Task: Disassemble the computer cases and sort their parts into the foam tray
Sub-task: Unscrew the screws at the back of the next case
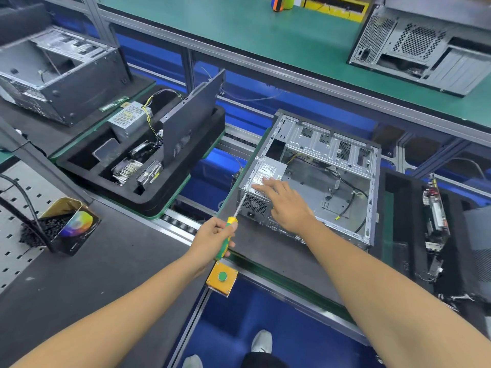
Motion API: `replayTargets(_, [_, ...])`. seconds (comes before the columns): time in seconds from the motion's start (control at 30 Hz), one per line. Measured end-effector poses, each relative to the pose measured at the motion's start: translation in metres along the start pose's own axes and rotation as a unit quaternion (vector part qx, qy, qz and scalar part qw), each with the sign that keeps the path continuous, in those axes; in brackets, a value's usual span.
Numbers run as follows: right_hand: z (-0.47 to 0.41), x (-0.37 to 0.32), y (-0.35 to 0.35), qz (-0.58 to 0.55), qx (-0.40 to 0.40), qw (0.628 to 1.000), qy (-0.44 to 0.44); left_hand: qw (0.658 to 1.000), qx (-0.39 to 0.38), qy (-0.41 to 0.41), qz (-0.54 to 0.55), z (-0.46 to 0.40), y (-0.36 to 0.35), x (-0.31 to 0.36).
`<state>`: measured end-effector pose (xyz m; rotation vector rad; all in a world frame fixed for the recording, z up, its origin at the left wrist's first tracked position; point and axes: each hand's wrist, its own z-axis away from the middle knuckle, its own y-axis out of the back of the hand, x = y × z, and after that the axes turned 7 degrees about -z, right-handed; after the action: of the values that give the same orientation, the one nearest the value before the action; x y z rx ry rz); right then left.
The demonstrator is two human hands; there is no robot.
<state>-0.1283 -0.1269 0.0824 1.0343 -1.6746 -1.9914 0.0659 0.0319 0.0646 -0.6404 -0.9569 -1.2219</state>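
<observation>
Left hand (212, 235) grips screwdriver (230, 229) at power supply (263, 179); right hand (284, 203) presses flat, fingers straight: tip may slip off screw.

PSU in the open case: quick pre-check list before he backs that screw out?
1. Screwdriver held in left hand: ok.
2. Tip at the rear corner of the power supply: ok; seated in a screw head: cannot tell.
3. Right hand flat on the supply, steadying it: ok.
4. Supply cables unplugged inside the case: cannot tell.
5. Room in the foam tray: not ok, another supply and parts already lie there.
</observation>
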Motion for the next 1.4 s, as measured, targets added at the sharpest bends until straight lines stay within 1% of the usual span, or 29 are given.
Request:
replayTargets(0.17, [0.0, 0.0, 0.001, -0.001, 0.001, 1.0, 0.006, 0.999, -0.029, 0.02, 0.014, 0.005, -0.002, 0.001])
replayTargets(0.33, [0.0, 0.0, 0.001, -0.003, -0.002, 1.0, 0.002, 0.999, -0.028, 0.041, -0.005, 0.003, -0.001, 0.002])
replayTargets(0.53, [0.0, 0.0, 0.001, -0.002, -0.004, 1.0, 0.001, 0.999, -0.002, 0.016, -0.049, 0.004, -0.004, 0.004])
replayTargets(0.63, [0.001, 0.0, 0.001, 0.0, -0.002, 1.0, 0.002, 1.0, 0.012, 0.004, -0.026, 0.001, -0.002, 0.004])
replayTargets(0.8, [0.0, 0.0, 0.001, 0.001, -0.005, 1.0, 0.003, 0.999, -0.036, 0.001, -0.005, 0.003, 0.0, 0.008])
replayTargets(0.97, [0.0, 0.0, 0.002, 0.005, -0.004, 1.0, 0.007, 0.999, -0.035, 0.027, -0.018, 0.003, -0.003, 0.011])
replayTargets(1.07, [0.001, 0.0, 0.001, 0.006, -0.004, 1.0, 0.005, 0.997, -0.028, 0.036, -0.063, 0.002, -0.001, 0.011])
replayTargets(1.13, [0.0, 0.0, 0.001, 0.005, -0.004, 1.0, 0.004, 0.996, -0.024, 0.026, -0.085, 0.0, 0.0, 0.01])
replayTargets(1.3, [0.001, 0.0, 0.002, 0.007, -0.004, 1.0, 0.004, 0.998, -0.009, -0.008, -0.057, -0.011, 0.005, 0.009])
replayTargets(1.4, [0.0, 0.0, 0.002, 0.008, -0.004, 1.0, 0.005, 0.997, -0.033, -0.024, -0.059, -0.013, 0.006, 0.011])
